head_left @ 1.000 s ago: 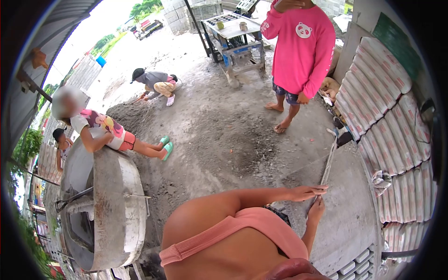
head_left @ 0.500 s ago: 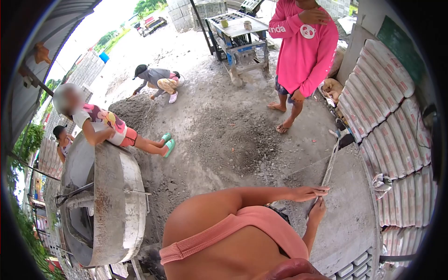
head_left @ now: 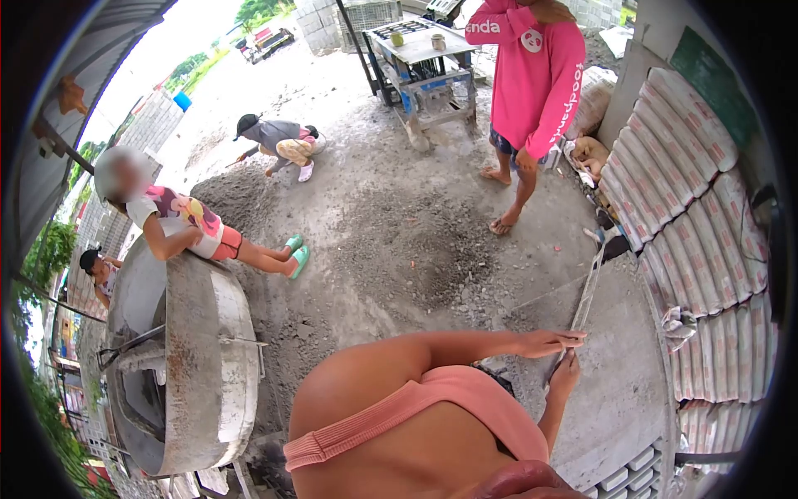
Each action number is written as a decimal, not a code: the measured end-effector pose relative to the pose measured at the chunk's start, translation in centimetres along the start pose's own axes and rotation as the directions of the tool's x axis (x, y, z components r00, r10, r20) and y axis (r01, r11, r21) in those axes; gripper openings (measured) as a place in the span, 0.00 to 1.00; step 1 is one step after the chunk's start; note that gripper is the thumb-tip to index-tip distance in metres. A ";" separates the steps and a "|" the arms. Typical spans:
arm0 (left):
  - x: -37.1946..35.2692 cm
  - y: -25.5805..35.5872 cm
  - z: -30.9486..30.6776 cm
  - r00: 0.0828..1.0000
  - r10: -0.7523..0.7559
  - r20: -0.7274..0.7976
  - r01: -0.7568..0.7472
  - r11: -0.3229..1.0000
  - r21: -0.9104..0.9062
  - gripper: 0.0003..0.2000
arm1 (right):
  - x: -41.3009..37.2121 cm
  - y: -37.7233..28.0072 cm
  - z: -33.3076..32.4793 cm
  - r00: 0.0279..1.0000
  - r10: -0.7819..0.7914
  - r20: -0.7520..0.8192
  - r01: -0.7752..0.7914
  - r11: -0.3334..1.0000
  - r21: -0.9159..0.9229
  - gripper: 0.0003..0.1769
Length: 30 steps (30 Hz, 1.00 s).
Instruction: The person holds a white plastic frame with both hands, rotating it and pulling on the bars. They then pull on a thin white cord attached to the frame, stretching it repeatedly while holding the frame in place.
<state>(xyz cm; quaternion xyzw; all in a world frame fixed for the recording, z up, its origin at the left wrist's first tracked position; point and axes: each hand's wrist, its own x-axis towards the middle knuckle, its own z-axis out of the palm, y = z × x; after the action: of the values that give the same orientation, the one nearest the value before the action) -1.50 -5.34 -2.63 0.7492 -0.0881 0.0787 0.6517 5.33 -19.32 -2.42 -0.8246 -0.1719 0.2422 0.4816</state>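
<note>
My left hand reaches in from the left, its fingers pressed together round the lower part of a long pale bar. Just below it, my right hand is closed on the same bar. The bar slants up and right over the concrete floor, its far end near some dark items by the stacked sacks. Its near end is partly hidden by my hands.
A person in a pink shirt stands ahead. Another crouches by a gravel heap. A third leans on a large round metal drum; a fourth is behind it. Stacked sacks line the right. A table stands at the back.
The person in pink has shifted slightly left and turned, showing more of the sleeve. The person behind the drum has moved left and down. My hands and the bar are nearly unmoved.
</note>
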 end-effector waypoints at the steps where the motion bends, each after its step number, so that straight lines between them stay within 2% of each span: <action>1: 0.1 -0.3 0.1 1.000 -0.006 0.000 0.006 1.000 0.003 0.24 | -0.3 -0.6 -0.1 1.000 0.020 0.019 -0.020 1.000 0.005 0.22; 5: 0.1 -0.2 0.1 1.000 -0.004 -0.001 0.004 1.000 0.000 0.24 | -1.0 -1.8 0.2 0.997 -0.041 -0.065 0.044 0.998 0.048 0.21; 7: 0.0 0.4 -0.1 1.000 -0.012 0.001 0.012 1.000 0.004 0.24 | -0.7 -1.4 0.0 1.000 0.029 -0.012 -0.029 0.999 0.020 0.22; 11: -0.2 0.8 -0.1 0.999 -0.035 0.003 0.035 0.999 -0.014 0.24 | -0.5 -0.9 -0.1 0.999 0.046 0.013 -0.045 0.999 -0.009 0.22; 15: -0.2 0.4 -0.1 1.000 0.000 -0.003 0.000 0.999 -0.047 0.24 | 0.0 0.5 0.5 0.999 -0.029 -0.032 0.029 0.999 -0.022 0.23; 17: -0.3 0.4 -0.1 1.000 -0.010 -0.014 0.010 1.000 -0.005 0.22 | 0.1 0.6 0.4 0.997 -0.059 -0.050 0.058 0.998 -0.016 0.23; 19: -0.1 0.0 -0.1 1.000 -0.007 -0.016 0.007 1.000 0.000 0.22 | 0.1 0.3 0.1 0.999 0.045 0.008 -0.045 0.999 0.003 0.22; 20: -0.1 -0.1 0.0 1.000 -0.003 -0.016 0.004 1.000 0.006 0.22 | 0.0 0.3 0.0 0.999 0.047 0.008 -0.047 0.999 0.001 0.22; 23: 0.0 0.4 0.2 1.000 -0.005 -0.019 0.005 0.999 -0.040 0.22 | -0.9 -0.2 -0.5 0.999 0.033 0.008 -0.033 0.998 0.058 0.21; 24: 0.1 0.8 0.0 1.000 -0.001 -0.013 0.000 0.999 -0.047 0.22 | -1.9 -1.3 -0.5 0.997 0.070 0.022 -0.072 0.991 0.109 0.21; 26: 0.0 1.3 -0.1 0.998 -0.062 -0.010 0.062 0.998 0.021 0.22 | -2.6 -1.5 -0.9 0.991 0.132 0.012 -0.133 0.979 0.154 0.21; 28: -0.3 1.2 -0.3 0.999 -0.039 -0.005 0.039 0.994 0.101 0.22 | -3.0 -0.1 -0.5 0.998 0.032 0.063 -0.044 0.977 0.210 0.21; 30: -0.3 1.0 -0.1 0.997 -0.069 -0.025 0.071 0.994 0.079 0.23 | -2.6 -0.6 -0.3 0.990 0.081 0.112 -0.115 0.929 0.351 0.21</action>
<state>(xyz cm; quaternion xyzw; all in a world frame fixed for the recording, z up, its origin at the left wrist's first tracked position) -2.04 -5.39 -1.67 0.7762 -0.0513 0.0675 0.6247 3.36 -20.58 -1.19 -0.7186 -0.1066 0.3322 0.6016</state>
